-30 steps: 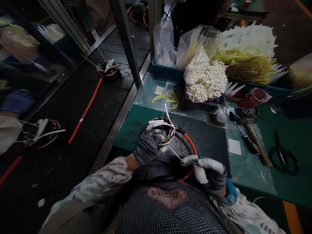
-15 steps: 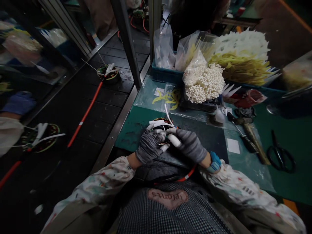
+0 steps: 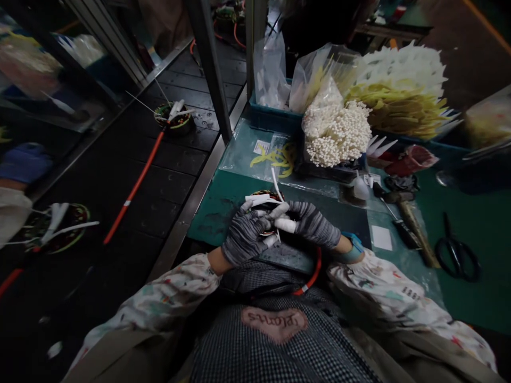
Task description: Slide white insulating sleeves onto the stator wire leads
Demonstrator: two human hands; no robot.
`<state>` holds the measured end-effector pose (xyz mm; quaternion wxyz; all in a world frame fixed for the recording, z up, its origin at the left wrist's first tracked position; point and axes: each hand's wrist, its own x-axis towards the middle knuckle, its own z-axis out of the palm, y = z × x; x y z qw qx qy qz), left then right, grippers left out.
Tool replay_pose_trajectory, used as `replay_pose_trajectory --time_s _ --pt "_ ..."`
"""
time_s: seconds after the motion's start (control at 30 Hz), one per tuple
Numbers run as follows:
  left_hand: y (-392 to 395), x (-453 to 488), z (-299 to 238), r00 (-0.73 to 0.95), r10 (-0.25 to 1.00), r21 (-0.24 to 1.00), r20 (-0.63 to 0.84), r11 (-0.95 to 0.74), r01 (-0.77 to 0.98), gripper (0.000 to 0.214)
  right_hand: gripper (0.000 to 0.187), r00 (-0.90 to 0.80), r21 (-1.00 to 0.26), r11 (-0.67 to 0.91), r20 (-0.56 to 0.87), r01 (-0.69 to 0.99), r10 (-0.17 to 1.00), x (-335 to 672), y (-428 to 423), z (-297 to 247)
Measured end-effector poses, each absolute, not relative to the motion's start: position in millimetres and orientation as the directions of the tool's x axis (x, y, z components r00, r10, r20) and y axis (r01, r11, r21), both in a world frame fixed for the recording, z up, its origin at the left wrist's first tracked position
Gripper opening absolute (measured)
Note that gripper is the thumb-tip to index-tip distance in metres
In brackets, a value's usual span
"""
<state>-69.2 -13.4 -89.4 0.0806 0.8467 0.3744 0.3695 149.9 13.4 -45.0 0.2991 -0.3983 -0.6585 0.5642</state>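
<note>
Hands, two, meet at one ring near one cable.

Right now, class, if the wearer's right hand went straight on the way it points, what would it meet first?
The right hand would probably meet the left hand, which holds the ring-shaped piece; depth is unclear, so the hands may already touch.

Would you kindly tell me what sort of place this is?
Probably a factory assembly line: cabled rings sit along a slatted track, and scissors and a hammer lie on the green bench.
</note>
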Motion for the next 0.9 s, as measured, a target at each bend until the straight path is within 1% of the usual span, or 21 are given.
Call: replay_pose_trajectory --time_s 0.07,0.13,0.3,0.4,0.47,0.53,0.6,0.7,0.83,0.9 --pt "-13.1 -69.3 -90.2 0.449 0.694 0.409 0.563 -0.706 0.578 0.013 0.02 -0.409 -0.971 0.074 -0.026 0.226 0.912 150.3 13.7 -49.4" --pt "-12.8 -69.6 -91.5 0.451 0.708 0.42 0.543 -0.695 0.584 0.012 0.018 -0.344 -0.967 0.083 -0.006 0.242 0.939 148.1 13.9 -53.4" --pt "-12.1 -71.0 -94.2 0.455 0.705 0.409 0.544 -0.696 0.591 0.014 0.02 -0.346 -0.959 0.095 -0.004 0.269 0.938 143.3 11.7 -56.4" --pt "-12.3 -71.4 -93.0 0.454 0.715 0.416 0.531 -0.687 0.596 0.012 0.021 -0.403 -0.966 0.122 0.02 0.229 0.915 147.4 6.6 -60.3" --pt "-12.4 -71.5 -91.4 0.46 0.711 0.418 0.532 -0.693 0.588 0.013 0.02 -0.519 -0.959 0.217 0.093 0.184 0.85 152.5 2.3 -65.6" --pt "-12.3 -71.2 -90.5 0.47 0.707 0.411 0.528 -0.698 0.586 0.016 0.021 -0.607 -0.929 0.322 0.15 0.184 0.78 157.8 -2.4 -71.4" --pt "-12.1 -70.7 -91.1 0.469 0.699 0.397 0.54 -0.702 0.591 0.016 0.024 -0.604 -0.906 0.353 0.149 0.234 0.783 162.0 -8.2 -75.2" --pt "-11.8 -69.8 -94.2 0.445 0.683 0.387 0.579 -0.71 0.588 0.016 0.025 -0.55 -0.907 0.302 0.098 0.294 0.829 166.0 -18.2 -74.3" --pt "-10.7 -70.3 -96.3 0.435 0.705 0.419 0.561 -0.694 0.585 0.016 0.027 -0.647 -0.896 0.392 0.174 0.21 0.742 158.8 -22.4 -69.1" --pt "-9.4 -71.4 -95.1 0.459 0.71 0.425 0.534 -0.694 0.581 0.018 0.028 -0.582 -0.893 0.383 0.185 0.237 0.792 145.5 -14.3 -69.3"
